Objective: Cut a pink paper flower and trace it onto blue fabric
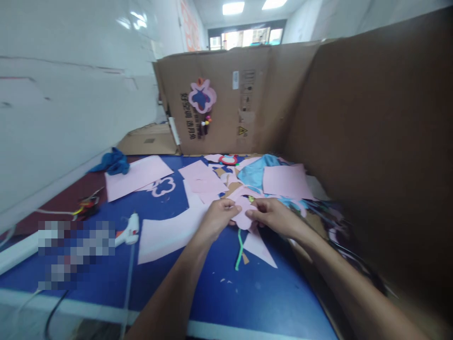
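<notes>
Bare forearms reach up from the tabletop's near edge to the left grip and right grip, which seem to pinch a pink cutout between them, though its material is hard to tell. A green pipe cleaner runs just below the grips, and a white hot glue gun lies well left of them on the blue tabletop.

Bright, even light falls from 2 ceiling panels, glaring on the white wall. Faint shadows lie under the left hand and right hand. Wide-angle distortion bends the frame edges.
</notes>
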`<action>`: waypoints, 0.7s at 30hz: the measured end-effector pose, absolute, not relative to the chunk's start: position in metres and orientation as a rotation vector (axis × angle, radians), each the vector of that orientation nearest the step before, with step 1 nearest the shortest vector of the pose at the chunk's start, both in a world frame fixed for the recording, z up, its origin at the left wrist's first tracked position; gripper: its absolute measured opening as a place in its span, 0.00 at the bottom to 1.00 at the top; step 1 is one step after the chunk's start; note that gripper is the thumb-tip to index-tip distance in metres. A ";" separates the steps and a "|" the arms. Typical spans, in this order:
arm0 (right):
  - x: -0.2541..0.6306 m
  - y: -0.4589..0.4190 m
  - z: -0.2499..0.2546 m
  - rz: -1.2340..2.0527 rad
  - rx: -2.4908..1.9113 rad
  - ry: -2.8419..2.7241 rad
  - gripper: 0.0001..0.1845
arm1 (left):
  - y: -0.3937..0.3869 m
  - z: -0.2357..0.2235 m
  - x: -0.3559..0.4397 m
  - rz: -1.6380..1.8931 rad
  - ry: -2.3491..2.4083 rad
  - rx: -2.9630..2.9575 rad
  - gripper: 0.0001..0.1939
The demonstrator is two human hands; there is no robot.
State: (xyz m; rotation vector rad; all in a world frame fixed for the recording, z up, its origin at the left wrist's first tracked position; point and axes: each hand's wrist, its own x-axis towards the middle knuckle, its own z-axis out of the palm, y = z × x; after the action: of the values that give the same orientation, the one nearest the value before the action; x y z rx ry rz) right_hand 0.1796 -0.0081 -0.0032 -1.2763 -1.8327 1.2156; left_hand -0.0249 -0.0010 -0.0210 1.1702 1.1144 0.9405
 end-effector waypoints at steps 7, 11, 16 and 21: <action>0.179 -0.009 0.002 1.246 -1.327 -1.904 0.30 | -0.003 -0.033 -0.025 0.952 1.065 1.201 0.18; 0.178 -0.010 0.001 1.248 -1.339 -1.955 0.31 | -0.006 -0.034 -0.024 0.954 1.054 1.285 0.18; 0.177 -0.010 -0.002 1.267 -1.351 -1.966 0.32 | -0.006 -0.038 -0.026 0.955 1.067 1.400 0.17; 0.177 -0.008 -0.003 1.259 -1.328 -1.977 0.30 | -0.004 -0.037 -0.027 0.934 1.109 1.430 0.15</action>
State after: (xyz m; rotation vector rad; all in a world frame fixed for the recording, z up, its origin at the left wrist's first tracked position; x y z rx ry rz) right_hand 0.1771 -0.0080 -0.0027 -1.3277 -1.9769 1.2591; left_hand -0.0274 -0.0043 -0.0373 1.4299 1.1089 0.9344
